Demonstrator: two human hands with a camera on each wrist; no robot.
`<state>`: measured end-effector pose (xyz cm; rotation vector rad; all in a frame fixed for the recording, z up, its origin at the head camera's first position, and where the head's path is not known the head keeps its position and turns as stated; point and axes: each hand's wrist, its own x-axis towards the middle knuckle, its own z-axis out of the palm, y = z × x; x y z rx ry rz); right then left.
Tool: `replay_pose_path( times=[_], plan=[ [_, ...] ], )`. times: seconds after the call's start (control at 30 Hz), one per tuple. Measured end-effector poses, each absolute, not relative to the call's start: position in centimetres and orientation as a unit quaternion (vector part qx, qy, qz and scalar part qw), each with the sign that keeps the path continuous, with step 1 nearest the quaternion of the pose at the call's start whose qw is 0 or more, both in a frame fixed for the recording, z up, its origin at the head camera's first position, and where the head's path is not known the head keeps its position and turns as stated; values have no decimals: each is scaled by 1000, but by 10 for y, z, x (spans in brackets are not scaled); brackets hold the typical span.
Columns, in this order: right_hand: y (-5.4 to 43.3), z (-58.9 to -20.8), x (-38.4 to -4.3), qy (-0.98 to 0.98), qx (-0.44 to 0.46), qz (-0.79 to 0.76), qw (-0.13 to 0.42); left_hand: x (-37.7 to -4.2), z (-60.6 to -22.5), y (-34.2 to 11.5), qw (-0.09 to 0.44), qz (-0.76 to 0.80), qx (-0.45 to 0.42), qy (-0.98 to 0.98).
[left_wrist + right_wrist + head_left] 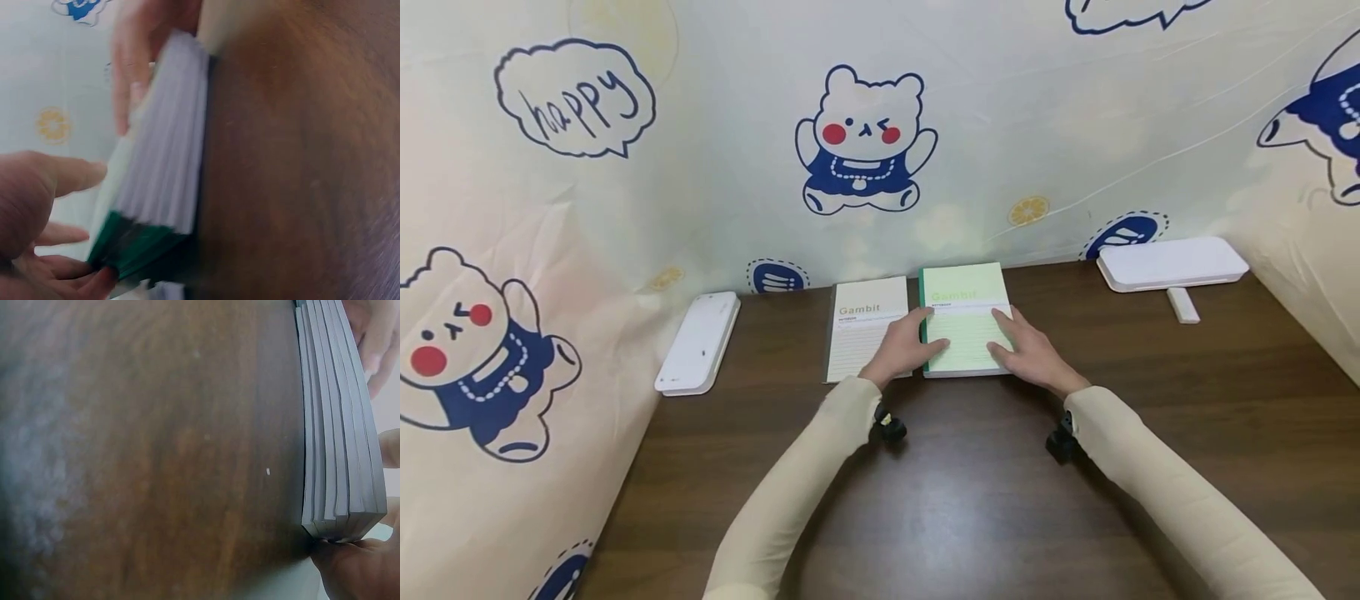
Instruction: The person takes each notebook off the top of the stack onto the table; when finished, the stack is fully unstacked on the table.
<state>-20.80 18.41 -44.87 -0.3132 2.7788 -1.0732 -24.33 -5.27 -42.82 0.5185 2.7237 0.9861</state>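
Observation:
A stack of several notebooks [967, 342] with a pale green "Gambit" cover and green spine lies toward the back of the table. My left hand [904, 343] holds it at the spine side, thumb over the cover. My right hand [1030, 350] holds the opposite side, its thumb also above the cover. In the left wrist view, the fingertips [103, 281] meet the green spine. The right wrist view shows the page edges [340, 425] layered, with the right fingers around the side. A beige "Gambit" notebook [867, 321] lies just left of the stack, partly hidden by my left hand.
A white oblong case [698, 343] lies at the table's left edge. Another white case [1172, 263] sits at the back right, with a small white block [1183, 305] in front of it. A printed cloth [722, 167] rises behind the brown table [970, 500].

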Motion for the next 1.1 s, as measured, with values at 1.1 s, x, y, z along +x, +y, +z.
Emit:
replay_pose_path(
  times=[1.1],
  plan=[
    [188,-451,-207,911,-116,-387,79,-251,-429,-45,93,577,54,810]
  ],
)
